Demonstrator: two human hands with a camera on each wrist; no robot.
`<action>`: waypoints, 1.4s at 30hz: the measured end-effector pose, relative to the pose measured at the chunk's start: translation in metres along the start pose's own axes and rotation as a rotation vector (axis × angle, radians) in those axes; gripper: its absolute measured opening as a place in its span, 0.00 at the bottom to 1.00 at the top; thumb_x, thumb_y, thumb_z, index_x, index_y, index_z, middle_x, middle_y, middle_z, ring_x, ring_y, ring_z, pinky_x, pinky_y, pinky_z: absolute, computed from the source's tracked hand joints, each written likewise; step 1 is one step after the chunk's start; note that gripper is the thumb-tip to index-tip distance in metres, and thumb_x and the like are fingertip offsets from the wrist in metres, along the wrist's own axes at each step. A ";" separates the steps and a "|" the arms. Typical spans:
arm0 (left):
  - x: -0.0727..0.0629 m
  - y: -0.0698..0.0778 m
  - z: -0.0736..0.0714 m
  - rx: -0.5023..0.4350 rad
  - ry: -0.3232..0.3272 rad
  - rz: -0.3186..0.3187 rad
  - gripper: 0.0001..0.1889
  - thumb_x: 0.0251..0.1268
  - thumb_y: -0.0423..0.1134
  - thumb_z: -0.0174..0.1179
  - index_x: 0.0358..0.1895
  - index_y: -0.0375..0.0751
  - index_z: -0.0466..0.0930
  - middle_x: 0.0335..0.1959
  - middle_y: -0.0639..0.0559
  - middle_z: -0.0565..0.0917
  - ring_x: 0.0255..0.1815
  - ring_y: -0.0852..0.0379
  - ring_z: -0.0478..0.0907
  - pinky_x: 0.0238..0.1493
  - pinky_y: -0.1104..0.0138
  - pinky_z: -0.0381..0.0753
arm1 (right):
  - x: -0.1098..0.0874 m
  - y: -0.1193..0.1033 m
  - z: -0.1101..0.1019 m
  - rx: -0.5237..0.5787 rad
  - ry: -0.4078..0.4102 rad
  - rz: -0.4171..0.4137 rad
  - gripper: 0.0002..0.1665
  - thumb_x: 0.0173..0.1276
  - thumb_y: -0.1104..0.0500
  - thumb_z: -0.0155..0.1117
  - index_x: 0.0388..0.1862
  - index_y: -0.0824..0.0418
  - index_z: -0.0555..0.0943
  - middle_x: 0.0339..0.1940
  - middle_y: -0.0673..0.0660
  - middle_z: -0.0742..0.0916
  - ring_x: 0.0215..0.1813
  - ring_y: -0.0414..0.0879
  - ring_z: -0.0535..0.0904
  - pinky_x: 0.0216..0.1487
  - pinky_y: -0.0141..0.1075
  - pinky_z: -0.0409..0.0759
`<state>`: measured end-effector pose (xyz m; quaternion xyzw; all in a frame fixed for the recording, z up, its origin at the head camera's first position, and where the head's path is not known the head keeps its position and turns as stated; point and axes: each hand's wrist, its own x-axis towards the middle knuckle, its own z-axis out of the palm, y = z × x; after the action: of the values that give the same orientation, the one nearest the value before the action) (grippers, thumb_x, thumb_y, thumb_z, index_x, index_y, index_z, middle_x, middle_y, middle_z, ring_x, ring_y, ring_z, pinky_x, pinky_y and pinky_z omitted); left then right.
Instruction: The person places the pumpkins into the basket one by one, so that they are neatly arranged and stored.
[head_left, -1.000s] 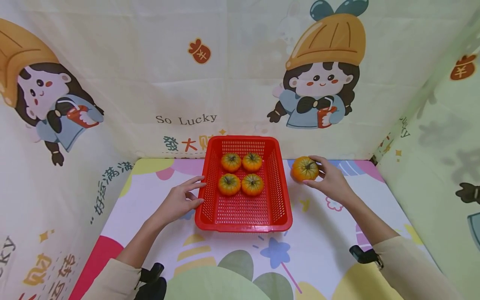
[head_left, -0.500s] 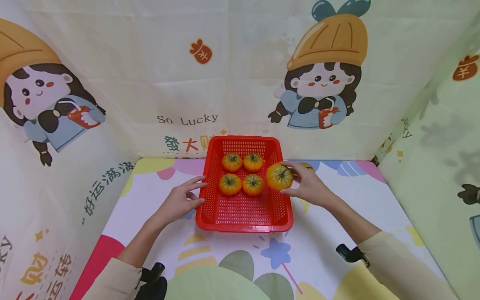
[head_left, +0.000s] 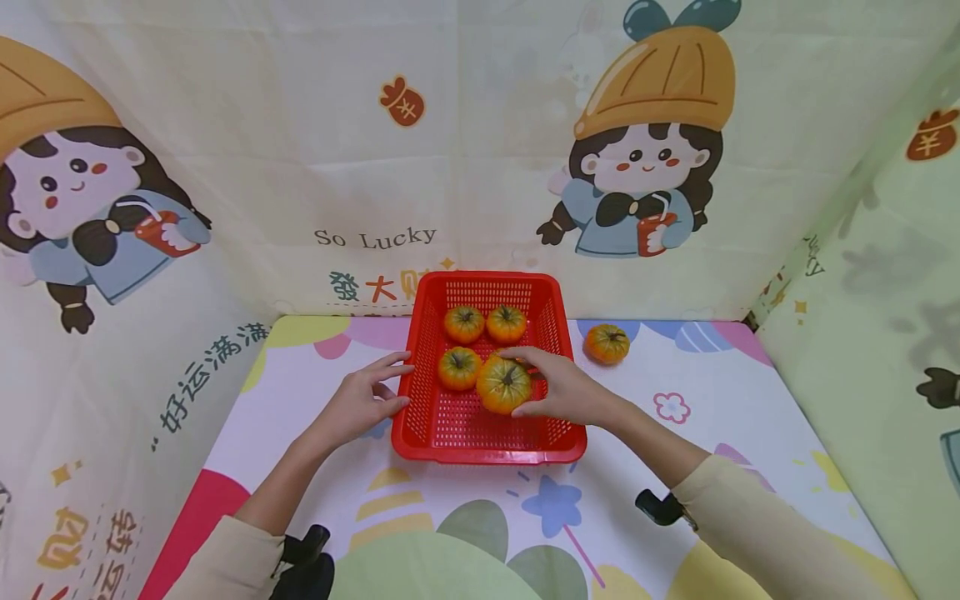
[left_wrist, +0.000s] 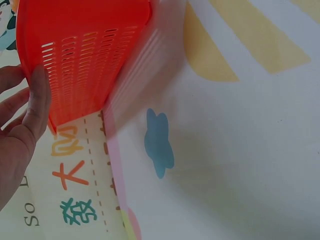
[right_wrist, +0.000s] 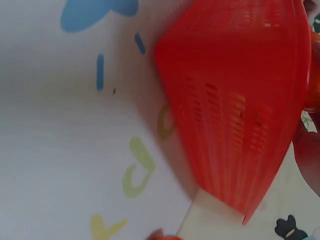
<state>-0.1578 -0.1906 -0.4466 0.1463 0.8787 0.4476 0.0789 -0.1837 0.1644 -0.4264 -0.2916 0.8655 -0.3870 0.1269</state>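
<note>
My right hand (head_left: 562,385) grips a small orange pumpkin (head_left: 503,385) between thumb and fingers, over the red plastic basket (head_left: 487,454). Inside the basket sit a back-left pumpkin (head_left: 464,325), a back-right pumpkin (head_left: 506,325) and a front-left pumpkin (head_left: 458,368). Another pumpkin is mostly hidden behind the held one. My left hand (head_left: 358,398) touches the basket's left rim with its fingertips; the left wrist view shows its fingers (left_wrist: 37,102) against the red wall. In the right wrist view, the held pumpkin (right_wrist: 314,75) shows only partly beyond the rim.
One more pumpkin (head_left: 607,344) lies on the table, right of the basket. The patterned tablecloth (head_left: 420,517) runs up to a printed fabric backdrop (head_left: 487,200) close behind the basket. Side curtains (head_left: 862,333) stand at both sides.
My right hand has carried the pumpkin leftward from the table's right side to over the basket, uncovering another pumpkin on the table. The left hand has stayed at the rim.
</note>
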 end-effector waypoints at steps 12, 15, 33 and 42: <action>-0.001 0.001 0.001 0.009 0.007 0.005 0.30 0.65 0.32 0.69 0.71 0.37 0.76 0.79 0.46 0.68 0.36 0.56 0.84 0.38 0.71 0.88 | 0.017 -0.015 0.034 -0.081 -0.156 0.014 0.45 0.60 0.52 0.81 0.75 0.46 0.71 0.70 0.48 0.80 0.72 0.47 0.74 0.63 0.46 0.84; -0.001 0.000 0.002 0.017 0.010 0.010 0.29 0.65 0.32 0.69 0.71 0.37 0.76 0.79 0.46 0.68 0.36 0.56 0.83 0.38 0.72 0.87 | 0.021 -0.014 0.042 -0.108 -0.175 0.016 0.44 0.59 0.53 0.81 0.74 0.50 0.72 0.69 0.50 0.80 0.71 0.49 0.74 0.64 0.47 0.83; 0.000 0.000 0.002 0.002 0.003 0.003 0.30 0.65 0.33 0.69 0.71 0.37 0.75 0.79 0.46 0.68 0.36 0.56 0.84 0.38 0.70 0.88 | 0.043 -0.012 0.071 -0.097 -0.226 0.105 0.42 0.59 0.55 0.80 0.72 0.48 0.74 0.63 0.51 0.84 0.64 0.49 0.79 0.60 0.44 0.86; -0.001 -0.001 0.003 0.007 0.007 0.003 0.30 0.65 0.32 0.69 0.71 0.37 0.76 0.79 0.47 0.68 0.36 0.56 0.84 0.38 0.71 0.88 | 0.049 -0.009 0.080 -0.114 -0.229 0.097 0.41 0.58 0.55 0.81 0.71 0.48 0.74 0.62 0.50 0.84 0.63 0.46 0.80 0.62 0.43 0.85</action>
<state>-0.1564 -0.1896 -0.4495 0.1464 0.8802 0.4453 0.0747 -0.1830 0.0826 -0.4732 -0.2982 0.8791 -0.2947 0.2268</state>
